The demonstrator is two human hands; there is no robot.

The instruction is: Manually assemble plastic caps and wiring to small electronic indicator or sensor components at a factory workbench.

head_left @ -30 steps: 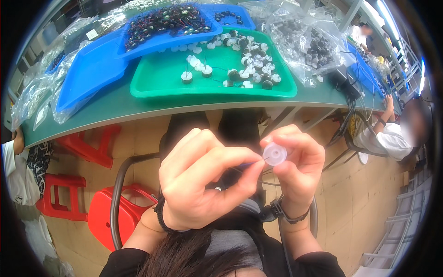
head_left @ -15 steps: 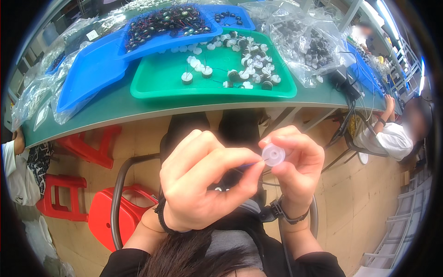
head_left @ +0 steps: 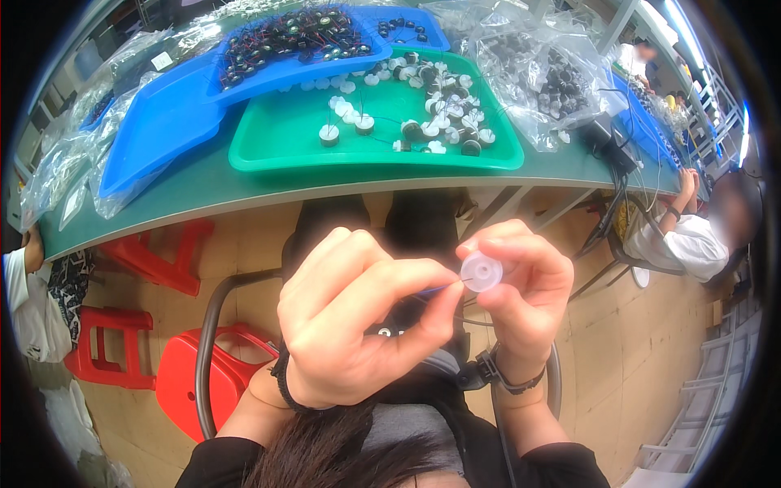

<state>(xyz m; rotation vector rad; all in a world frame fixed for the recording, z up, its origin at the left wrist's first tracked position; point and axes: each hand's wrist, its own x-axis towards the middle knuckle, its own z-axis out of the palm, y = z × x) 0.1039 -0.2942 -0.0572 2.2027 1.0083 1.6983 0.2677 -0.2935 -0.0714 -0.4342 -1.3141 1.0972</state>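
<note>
Nearest to us lay the wearer's dark hair (head_left: 313,455) and dark sleeves (head_left: 561,468), with the forearms reaching up from them. The left hand (head_left: 358,317) had its thumb and forefinger pressed together on a thin dark wire (head_left: 431,290), the other fingers curled in. Just beside it, the right hand (head_left: 529,285) gripped a translucent white disc (head_left: 482,272) by its rim, thumb and forefinger parted only by the disc's width. We found the disc held up in the air over the wearer's lap, its round face toward us. The wire's tip met the disc's left side; whether it entered a hole, we could not tell. We noted a dark band (head_left: 285,378) on the left wrist and another strap (head_left: 521,387) on the right.

Lower down, to the left, we saw a curved chair arm (head_left: 208,350) and a red seat (head_left: 195,386).

Beyond the hands stood a green table (head_left: 203,183), bearing a green tray (head_left: 297,154) of white pieces (head_left: 346,112) and dark round parts (head_left: 329,138). Behind it we made out a blue tray (head_left: 325,71) heaped with wired parts (head_left: 297,41), and rightward, a clear bag (head_left: 521,98). At far right, a co-worker in white (head_left: 695,248) rested a hand (head_left: 688,185) by the table.
</note>
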